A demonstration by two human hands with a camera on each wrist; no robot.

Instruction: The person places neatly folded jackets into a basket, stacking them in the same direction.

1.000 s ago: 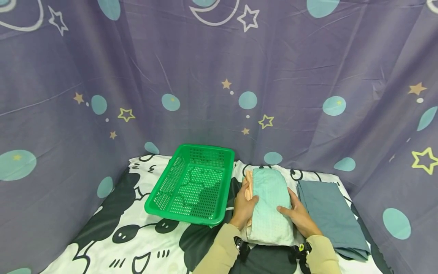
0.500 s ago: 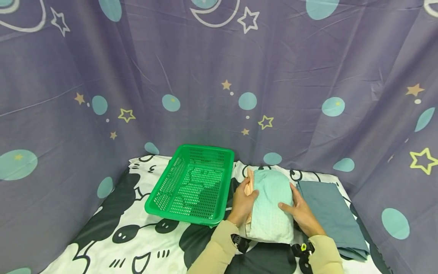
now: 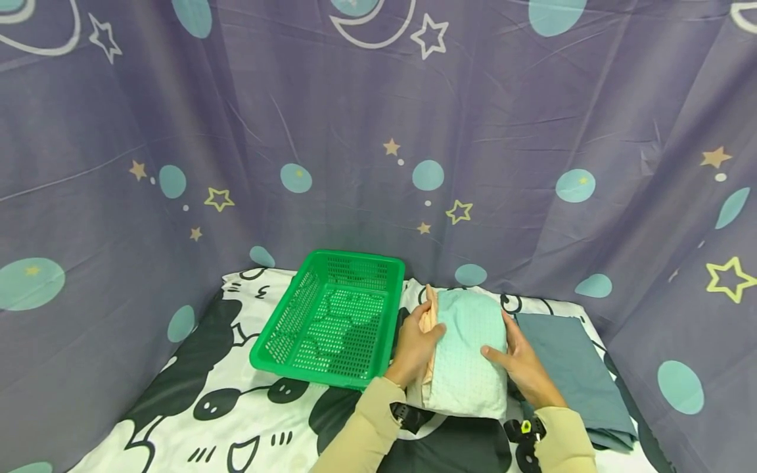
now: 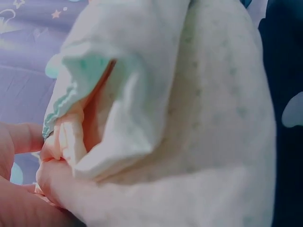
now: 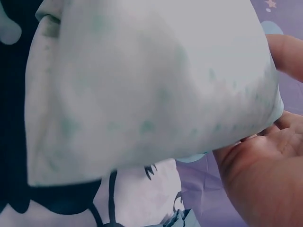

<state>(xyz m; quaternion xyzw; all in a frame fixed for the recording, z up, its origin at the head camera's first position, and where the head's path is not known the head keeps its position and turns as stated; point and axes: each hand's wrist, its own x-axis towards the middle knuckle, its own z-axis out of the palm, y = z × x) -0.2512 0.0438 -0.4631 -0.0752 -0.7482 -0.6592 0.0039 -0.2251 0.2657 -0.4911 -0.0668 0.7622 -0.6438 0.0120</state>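
Note:
A folded bundle of mint-green cloth (image 3: 470, 355) lies between my two hands in the head view, with a peach layer (image 3: 430, 322) showing along its left edge. My left hand (image 3: 416, 345) grips that left edge, thumb on top. On the opposite edge my right hand (image 3: 526, 368) holds the bundle, its thumb over the green face and its other fingers at the side. Up close in the left wrist view, the pale dotted cloth (image 4: 222, 109) has an opening where peach fabric (image 4: 97, 118) shows. The right wrist view shows the bundle's pale side (image 5: 142, 104), with fingers at its corner.
A green perforated basket (image 3: 390, 315) with nothing inside stands left of the bundle. To the right lies a folded grey-blue cloth (image 3: 579, 374). Bedding with a black-and-white cartoon print (image 3: 248, 427) covers the surface, and a purple patterned curtain (image 3: 355, 118) hangs behind and at both sides.
My left hand has shifted slightly left and up, and the right hand slightly right and up. The bundle between them looks a little wider, its near edge higher in view.

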